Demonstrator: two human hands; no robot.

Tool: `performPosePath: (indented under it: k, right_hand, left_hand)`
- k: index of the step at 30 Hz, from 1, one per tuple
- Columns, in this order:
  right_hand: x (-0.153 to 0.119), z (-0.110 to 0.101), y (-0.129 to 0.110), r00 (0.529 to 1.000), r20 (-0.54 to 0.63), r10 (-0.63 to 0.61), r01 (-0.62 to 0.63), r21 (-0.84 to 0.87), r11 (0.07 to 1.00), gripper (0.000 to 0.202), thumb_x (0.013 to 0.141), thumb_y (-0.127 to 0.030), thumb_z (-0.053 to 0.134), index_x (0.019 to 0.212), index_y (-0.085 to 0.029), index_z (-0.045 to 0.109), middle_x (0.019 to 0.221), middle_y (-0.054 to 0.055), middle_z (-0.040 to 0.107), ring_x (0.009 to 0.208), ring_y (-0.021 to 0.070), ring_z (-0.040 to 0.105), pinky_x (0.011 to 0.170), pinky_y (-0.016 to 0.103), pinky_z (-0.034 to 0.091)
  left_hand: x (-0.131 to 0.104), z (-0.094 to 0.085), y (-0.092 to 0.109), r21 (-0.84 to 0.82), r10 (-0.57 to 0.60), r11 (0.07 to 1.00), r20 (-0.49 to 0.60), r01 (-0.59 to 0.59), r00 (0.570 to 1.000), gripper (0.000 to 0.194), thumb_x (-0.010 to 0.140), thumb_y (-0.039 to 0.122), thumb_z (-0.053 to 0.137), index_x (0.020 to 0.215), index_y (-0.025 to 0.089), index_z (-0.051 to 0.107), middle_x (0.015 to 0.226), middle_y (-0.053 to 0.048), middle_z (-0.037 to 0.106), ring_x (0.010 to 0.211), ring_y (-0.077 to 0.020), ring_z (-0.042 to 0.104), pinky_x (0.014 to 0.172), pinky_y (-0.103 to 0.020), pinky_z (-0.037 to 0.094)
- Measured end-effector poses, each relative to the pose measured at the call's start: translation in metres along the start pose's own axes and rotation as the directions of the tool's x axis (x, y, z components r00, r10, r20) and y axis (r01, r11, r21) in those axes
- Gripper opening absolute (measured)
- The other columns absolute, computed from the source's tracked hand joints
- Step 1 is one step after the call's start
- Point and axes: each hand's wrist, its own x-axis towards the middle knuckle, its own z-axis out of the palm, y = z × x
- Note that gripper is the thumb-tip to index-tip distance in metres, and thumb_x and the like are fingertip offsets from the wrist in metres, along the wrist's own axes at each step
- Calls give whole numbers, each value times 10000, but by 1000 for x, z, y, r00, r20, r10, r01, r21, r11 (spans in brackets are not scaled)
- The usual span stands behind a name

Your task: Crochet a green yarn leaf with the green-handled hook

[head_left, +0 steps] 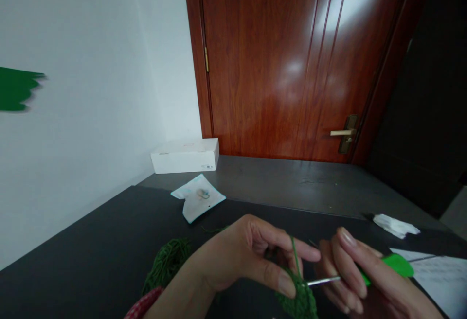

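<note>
Green crochet [301, 303] sits pinched in the left fingers [285, 282]; right fingers [349, 268] clasp the hook [399, 265] touching it; yarn [168, 260] lies leftward.

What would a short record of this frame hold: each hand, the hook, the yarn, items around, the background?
left hand: pinches the green crocheted piece; a yarn strand runs up to its index finger
right hand: grips the hook by its green handle
hook end: meets the piece; tip hidden
yarn pile: green, beside the left forearm
items around: white box, white sheet, crumpled white item, paper at right
background: reddish-brown door, white wall
</note>
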Motion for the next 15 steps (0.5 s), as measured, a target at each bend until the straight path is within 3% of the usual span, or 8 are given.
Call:
performPosePath:
  k: [2, 4, 6, 12, 15]
  right_hand:
    - [3, 1, 2, 999, -12, 53, -52, 53, 997, 447, 870, -491, 574, 520, -216, 608, 504, -17, 513, 495, 127, 410, 562, 281, 383]
    - [5, 3, 3, 995, -40, 89, -85, 98, 992, 436, 858, -485, 592, 523, -207, 603, 514, -18, 504, 498, 123, 400, 561, 275, 382]
    - [6, 4, 5, 992, -64, 108, -99, 127, 987, 430, 856, -473, 601, 523, -200, 597, 524, -17, 503, 500, 120, 394, 549, 266, 381]
    - [5, 1, 3, 993, -65, 95, -87, 112, 990, 439, 871, -482, 566, 540, -195, 588, 551, -14, 489, 519, 126, 414, 556, 264, 420]
    - [6, -1, 4, 996, -77, 54, -47, 90, 995, 406, 837, -479, 613, 553, -189, 589, 557, -20, 469, 511, 119, 415, 533, 257, 429]
  left_hand:
    - [-5, 1, 7, 232, 73, 971, -71, -55, 995, 415, 665, 215, 808, 1067, 257, 713, 791, 11, 656, 755, -104, 565, 735, -233, 440]
    - [-11, 3, 15, 469, 160, 880, -149, -72, 976, 345, 710, 205, 775, 1047, 254, 720, 813, 7, 689, 852, -125, 565, 815, -250, 413]
    - [-15, 6, 20, 600, 218, 798, -204, -54, 954, 231, 736, 199, 753, 964, 238, 743, 824, 8, 713, 894, -133, 559, 842, -255, 396]
    - [-13, 12, 19, 654, 259, 756, -283, -11, 924, 122, 715, 235, 768, 836, 225, 755, 839, 14, 740, 862, -142, 570, 864, -271, 385]
    - [-10, 13, 18, 647, 184, 756, -353, 97, 917, 113, 697, 266, 775, 801, 225, 758, 836, 15, 733, 767, -132, 543, 730, -243, 390]
